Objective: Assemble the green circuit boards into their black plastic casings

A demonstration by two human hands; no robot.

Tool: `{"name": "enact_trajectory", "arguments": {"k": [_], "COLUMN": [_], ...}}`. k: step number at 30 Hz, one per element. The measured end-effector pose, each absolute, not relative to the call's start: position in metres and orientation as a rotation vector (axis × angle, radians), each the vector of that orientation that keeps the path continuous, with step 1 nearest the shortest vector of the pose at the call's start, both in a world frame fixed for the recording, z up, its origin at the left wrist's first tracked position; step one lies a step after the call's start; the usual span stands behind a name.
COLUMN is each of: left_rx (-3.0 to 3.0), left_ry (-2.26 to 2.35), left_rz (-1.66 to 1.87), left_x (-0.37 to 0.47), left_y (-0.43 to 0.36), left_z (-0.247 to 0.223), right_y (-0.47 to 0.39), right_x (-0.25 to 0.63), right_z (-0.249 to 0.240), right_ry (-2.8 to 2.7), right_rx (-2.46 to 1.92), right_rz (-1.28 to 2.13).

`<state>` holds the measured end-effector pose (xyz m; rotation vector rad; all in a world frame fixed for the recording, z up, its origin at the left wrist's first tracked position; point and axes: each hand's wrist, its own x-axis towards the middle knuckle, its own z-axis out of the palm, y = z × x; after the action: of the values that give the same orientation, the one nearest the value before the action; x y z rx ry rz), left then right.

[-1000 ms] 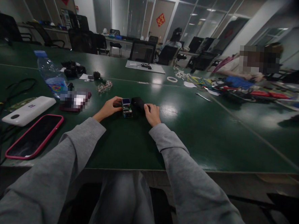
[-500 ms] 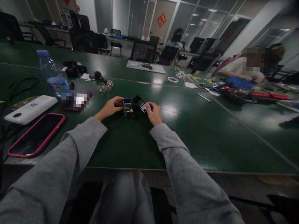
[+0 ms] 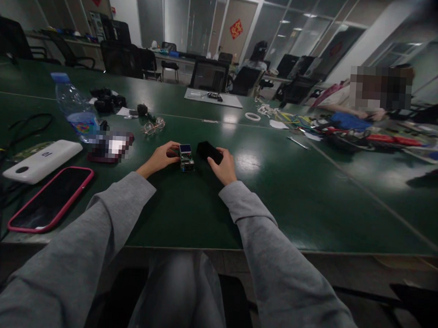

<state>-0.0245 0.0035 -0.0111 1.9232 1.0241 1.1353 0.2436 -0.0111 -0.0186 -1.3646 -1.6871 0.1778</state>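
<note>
A small circuit board with a dark screen at its top is gripped at its left edge by my left hand, over the green table. To its right, my right hand is closed around a black box-like case, thumb on the near side. The case and the board are apart, with a narrow gap between them. What lies inside the case is hidden from this angle.
On the left are a pink-edged phone, a white power bank, a water bottle and glasses. Farther off stand a tape ring and a grey board. Cables lie right, before a seated person.
My right hand has turned the black case, so its light labelled face no longer shows and a plain black side does. My left hand and the circuit board have barely moved.
</note>
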Motion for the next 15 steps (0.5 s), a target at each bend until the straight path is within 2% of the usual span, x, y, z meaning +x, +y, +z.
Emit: {"name": "enact_trajectory", "arguments": {"k": [10,15], "left_rx": [1.928,1.927], "left_ry": [1.019,1.033], "left_rz": [1.114,1.111], "left_x": [-0.027,-0.026], "left_y": [0.009,0.007], "left_z": [-0.016,-0.014], "right_y": [0.001,-0.002], "right_x": [0.250,0.249], "right_z": [-0.023,-0.023], "right_ry": [-1.422,-1.434], "right_rx": [-1.389,-1.385], "right_rz": [0.539,0.582]}}
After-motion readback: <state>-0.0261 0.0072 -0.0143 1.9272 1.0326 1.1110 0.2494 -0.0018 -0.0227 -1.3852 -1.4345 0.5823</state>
